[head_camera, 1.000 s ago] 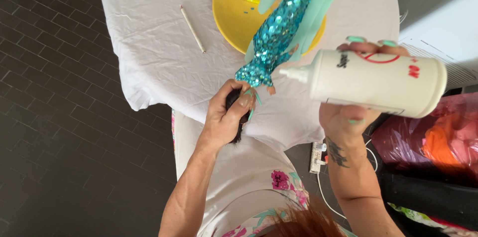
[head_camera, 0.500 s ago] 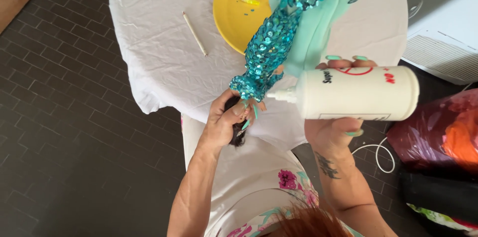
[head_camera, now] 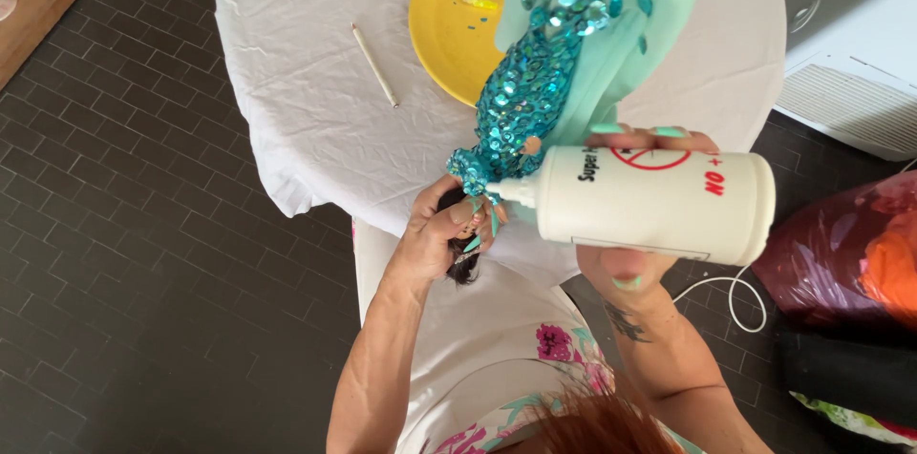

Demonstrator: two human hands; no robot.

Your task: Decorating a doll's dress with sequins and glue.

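Gluing in hand: right hand (head_camera: 635, 268) clamps the white glue bottle (head_camera: 650, 206), nozzle touching the sequinned doll (head_camera: 521, 105) gripped by left hand (head_camera: 444, 234) at the table's (head_camera: 306, 110) near edge. Advise light squeezes, nozzle steady.

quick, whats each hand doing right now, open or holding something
Left hand: closed on the dark-haired end of a doll in a turquoise sequin dress.
Right hand: closed around a white glue bottle, nozzle at the doll.
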